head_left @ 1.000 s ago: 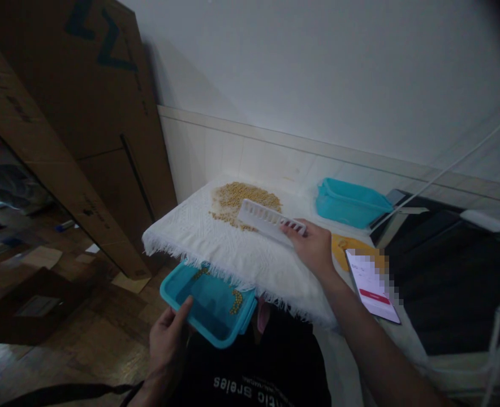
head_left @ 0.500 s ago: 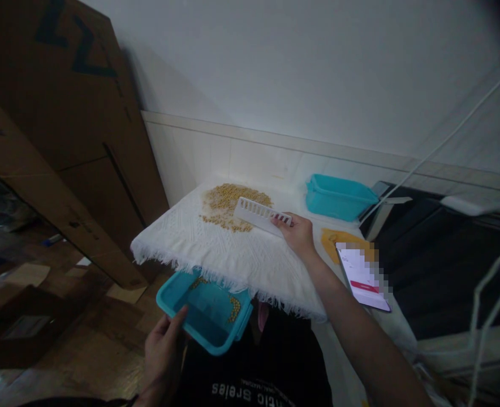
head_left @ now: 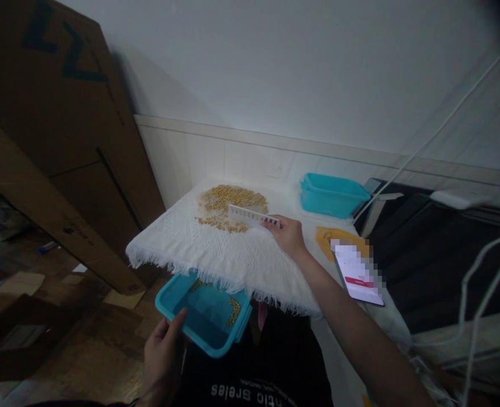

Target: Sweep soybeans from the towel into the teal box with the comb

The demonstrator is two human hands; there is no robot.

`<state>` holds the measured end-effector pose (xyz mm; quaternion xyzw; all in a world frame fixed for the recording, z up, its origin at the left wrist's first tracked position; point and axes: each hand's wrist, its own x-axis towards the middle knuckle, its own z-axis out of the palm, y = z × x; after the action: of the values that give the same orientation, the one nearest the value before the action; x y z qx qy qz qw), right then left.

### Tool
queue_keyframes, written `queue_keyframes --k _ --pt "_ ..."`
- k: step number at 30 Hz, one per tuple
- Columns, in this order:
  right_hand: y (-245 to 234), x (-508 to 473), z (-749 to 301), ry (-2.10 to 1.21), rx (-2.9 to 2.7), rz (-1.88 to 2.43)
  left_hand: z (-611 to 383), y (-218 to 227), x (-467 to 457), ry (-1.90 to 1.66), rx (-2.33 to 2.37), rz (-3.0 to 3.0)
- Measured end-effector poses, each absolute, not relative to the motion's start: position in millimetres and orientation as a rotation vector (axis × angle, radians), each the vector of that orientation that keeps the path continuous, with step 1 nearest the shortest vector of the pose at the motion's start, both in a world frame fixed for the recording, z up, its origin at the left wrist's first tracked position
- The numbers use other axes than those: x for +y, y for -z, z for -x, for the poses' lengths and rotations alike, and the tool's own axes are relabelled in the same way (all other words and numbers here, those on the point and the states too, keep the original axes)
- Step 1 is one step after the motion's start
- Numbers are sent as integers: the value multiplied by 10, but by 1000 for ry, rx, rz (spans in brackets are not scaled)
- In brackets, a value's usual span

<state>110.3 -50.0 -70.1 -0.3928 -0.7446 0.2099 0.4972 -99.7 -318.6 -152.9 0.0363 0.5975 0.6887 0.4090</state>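
Observation:
My right hand (head_left: 290, 236) grips one end of a white slotted plastic strip (head_left: 250, 216) that lies on edge across the near side of a pile of small tan beans (head_left: 228, 200). The beans sit on a white fringed cloth (head_left: 216, 254) covering a small table. My left hand (head_left: 163, 353) holds a teal plastic container (head_left: 203, 314) below the cloth's front edge, thumb over its rim. A few beans lie inside the container along its far and right sides.
A second teal container (head_left: 332, 195) stands at the back right of the table. A lit phone (head_left: 356, 271) lies right of my forearm, beside a yellow patch (head_left: 328, 236). Large cardboard boxes (head_left: 59, 130) lean at the left. White cables (head_left: 479, 288) hang at the right.
My right hand has tipped the white strip from lying flat onto its edge and set it closer against the bean pile. The teal container in my left hand stays below the cloth's edge.

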Motion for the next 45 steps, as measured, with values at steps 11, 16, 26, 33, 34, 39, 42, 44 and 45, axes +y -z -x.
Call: queue_keyframes --k 11,16,26,33,34,39,42,44,45 --pt "709 -681 -1055 -473 -1828 865 993 1511 -3169 -1739 1464 -86" --pt "678 -715 -1061 -546 -1812 865 991 1502 -3169 -1763 1443 -64" --pt "605 -742 -1136 -397 -1814 933 1037 1611 -3203 -1735 1497 -101" --pt "575 -842 -1107 -435 -1857 916 1001 1532 -3195 -1747 1500 -135" --pt "567 -854 -1103 -449 -1857 912 999 1524 -3194 -1745 1515 -141" --pt "540 -865 -1108 -487 -1846 900 983 1475 -3183 -1755 1522 -118" --pt "534 -844 -1138 -448 -1830 922 983 1477 -3186 -1756 1522 -117" --pt "531 -836 -1161 -411 -1827 932 993 1508 -3197 -1745 1538 -132" --pt "530 -836 -1170 -396 -1828 933 998 1529 -3204 -1740 1543 -142"
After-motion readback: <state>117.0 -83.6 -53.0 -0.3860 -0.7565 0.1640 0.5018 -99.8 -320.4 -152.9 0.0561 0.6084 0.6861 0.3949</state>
